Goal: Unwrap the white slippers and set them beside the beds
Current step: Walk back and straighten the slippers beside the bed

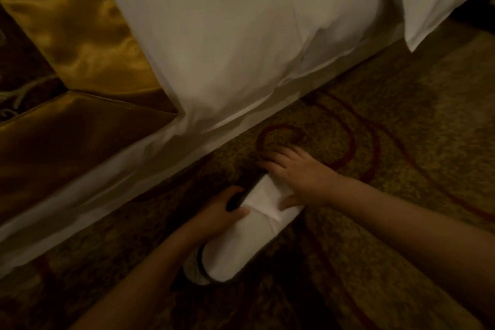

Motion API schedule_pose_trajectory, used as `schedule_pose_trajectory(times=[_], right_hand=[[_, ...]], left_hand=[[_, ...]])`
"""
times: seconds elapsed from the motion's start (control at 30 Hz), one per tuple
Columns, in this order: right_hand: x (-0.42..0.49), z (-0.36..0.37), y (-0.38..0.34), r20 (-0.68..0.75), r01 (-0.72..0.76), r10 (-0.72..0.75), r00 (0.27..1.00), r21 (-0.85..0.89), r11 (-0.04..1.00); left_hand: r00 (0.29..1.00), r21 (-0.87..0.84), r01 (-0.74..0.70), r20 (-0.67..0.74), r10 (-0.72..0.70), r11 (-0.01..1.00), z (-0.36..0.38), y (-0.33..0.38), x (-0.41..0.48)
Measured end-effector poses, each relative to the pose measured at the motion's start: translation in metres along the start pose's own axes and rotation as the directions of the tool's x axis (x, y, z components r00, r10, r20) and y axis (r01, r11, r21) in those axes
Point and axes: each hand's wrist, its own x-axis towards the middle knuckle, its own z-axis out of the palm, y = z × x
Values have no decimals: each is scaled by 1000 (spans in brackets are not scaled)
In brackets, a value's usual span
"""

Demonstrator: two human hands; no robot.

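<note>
Forearms, two, bare, enter from the bottom edge and converge on the carpet (388,104), patterned in dull gold with dark red scrollwork. Item: white slipper (241,244), lying on the carpet just beside the bed base, its long axis running roughly parallel to the bed edge; a second slipper appears to lie under or against it at the near end (194,270), where a dark rim and a paler sole show, though the dim light makes this uncertain. Left hand (227,211): fingers curled and closed on the slipper's bed-side edge, apparently at a dark trim or band. Right hand (294,171): fingers spread apart, palm pressed flat on the slipper's far end, gripping nothing. Progress, judged: no wrapper is visible on the slipper, so unwrapping looks done for this pair; placement beside this bed is under way, with squaring-up and release left. Whether other beds are already served cannot be told. Beyond: white bed skirt (107,182) and white duvet (241,35) hanging over it; gold satin runner (67,35) across the bed at left. Hidden or cut off: the slipper's toe beneath the right palm, the bed top, any discarded wrapping, and everything in the dark upper right corner.
</note>
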Motion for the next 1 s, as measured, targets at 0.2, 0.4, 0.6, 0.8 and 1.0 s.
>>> schedule_pose_trajectory(times=[0.2,0.4,0.6,0.8,1.0], right_hand=[[-3,-6,-3,128,-86,27,991,484,871],[-5,1,9,182,-239,174,968,447,862],[-29,11,54,299,-497,397,868,513,700],[-61,26,106,428,-638,484,763,618,459],[-39,56,108,361,-688,648,670,630,361]], left_hand=[[990,-13,-121,-75,120,993,-9,9,-11],[996,-66,-86,-44,84,994,-15,6,-13],[981,0,104,-163,-103,995,-31,-25,-12],[909,199,-6,-408,89,980,-43,-37,-23],[781,402,-134,-520,346,906,-28,-37,-49]])
